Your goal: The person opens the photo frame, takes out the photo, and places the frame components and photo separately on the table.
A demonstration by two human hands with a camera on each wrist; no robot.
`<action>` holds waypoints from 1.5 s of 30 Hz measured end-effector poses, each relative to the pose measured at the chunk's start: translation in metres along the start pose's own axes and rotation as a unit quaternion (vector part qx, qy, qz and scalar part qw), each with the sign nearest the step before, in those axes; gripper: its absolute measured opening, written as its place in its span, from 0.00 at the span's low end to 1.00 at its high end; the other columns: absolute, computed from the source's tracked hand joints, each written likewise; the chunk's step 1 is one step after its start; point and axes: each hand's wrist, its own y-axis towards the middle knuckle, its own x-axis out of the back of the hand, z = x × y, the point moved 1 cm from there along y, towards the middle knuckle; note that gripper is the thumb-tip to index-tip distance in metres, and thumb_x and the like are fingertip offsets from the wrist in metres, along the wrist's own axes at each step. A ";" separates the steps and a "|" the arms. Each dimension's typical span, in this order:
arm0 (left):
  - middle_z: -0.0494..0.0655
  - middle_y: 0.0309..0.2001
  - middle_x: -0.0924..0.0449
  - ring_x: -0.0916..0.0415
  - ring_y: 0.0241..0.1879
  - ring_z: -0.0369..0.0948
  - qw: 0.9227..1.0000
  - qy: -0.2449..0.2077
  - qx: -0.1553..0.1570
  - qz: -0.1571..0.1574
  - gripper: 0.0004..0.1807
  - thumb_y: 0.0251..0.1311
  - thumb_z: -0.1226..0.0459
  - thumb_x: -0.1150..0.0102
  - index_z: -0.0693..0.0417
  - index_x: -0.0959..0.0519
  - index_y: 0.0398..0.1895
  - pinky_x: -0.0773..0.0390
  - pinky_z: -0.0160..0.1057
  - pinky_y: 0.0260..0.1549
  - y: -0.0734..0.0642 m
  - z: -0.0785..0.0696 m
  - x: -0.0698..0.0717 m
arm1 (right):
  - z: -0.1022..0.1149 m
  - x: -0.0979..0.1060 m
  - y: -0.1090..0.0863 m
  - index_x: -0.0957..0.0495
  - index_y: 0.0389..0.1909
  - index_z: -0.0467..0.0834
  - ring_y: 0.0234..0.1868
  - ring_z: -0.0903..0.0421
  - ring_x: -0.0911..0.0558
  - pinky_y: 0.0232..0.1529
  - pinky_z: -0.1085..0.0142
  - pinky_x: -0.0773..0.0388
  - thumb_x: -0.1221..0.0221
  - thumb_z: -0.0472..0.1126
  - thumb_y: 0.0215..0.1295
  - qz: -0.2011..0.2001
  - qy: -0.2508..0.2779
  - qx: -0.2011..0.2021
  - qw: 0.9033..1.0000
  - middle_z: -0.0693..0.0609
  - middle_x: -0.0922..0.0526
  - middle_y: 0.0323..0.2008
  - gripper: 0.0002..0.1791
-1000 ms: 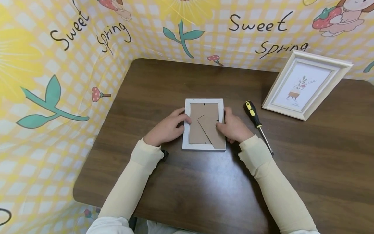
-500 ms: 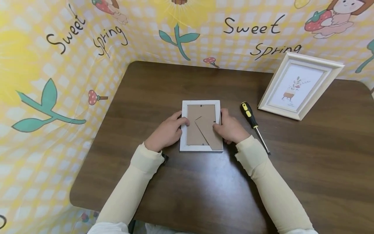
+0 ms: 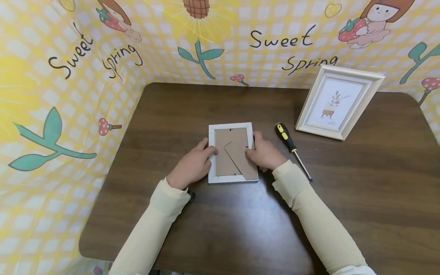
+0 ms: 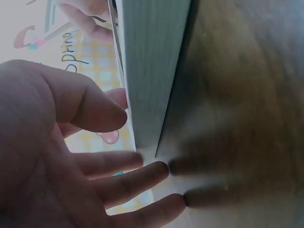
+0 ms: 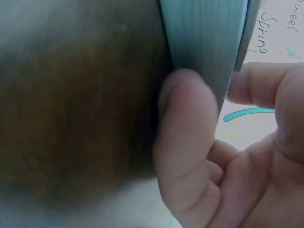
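A white picture frame (image 3: 231, 152) lies face down on the table, showing its brown backing board with a slanted stand leg (image 3: 241, 163) folded flat. At its left side is my left hand (image 3: 190, 165), the index finger laid on the border. In the left wrist view its other fingers (image 4: 130, 187) stretch out loosely, tips at the tabletop. My right hand (image 3: 269, 152) grips the opposite edge: thumb on the back of the frame, a bent finger (image 5: 185, 123) against the side in the right wrist view.
Right of the frame lies a black and yellow screwdriver (image 3: 285, 135), tip toward me. Behind it stands a cream picture frame (image 3: 313, 100) with a plant print. A yellow checked cloth (image 3: 165, 65) hangs along the back and left of the brown table (image 3: 192, 101).
The head view has tilted and shifted, so everything sits a little lower and further left. Both hands keep their places at the frame's sides.
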 end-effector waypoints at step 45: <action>0.59 0.80 0.63 0.70 0.79 0.55 0.993 0.104 -0.022 0.053 0.42 0.63 0.28 0.55 0.35 0.34 0.76 0.52 0.75 0.63 0.042 -0.045 -0.028 | -0.003 0.002 0.000 0.48 0.71 0.40 0.13 0.51 0.24 0.13 0.59 0.25 0.47 0.45 0.74 0.000 0.000 0.016 1.000 0.35 0.21 0.33 0.32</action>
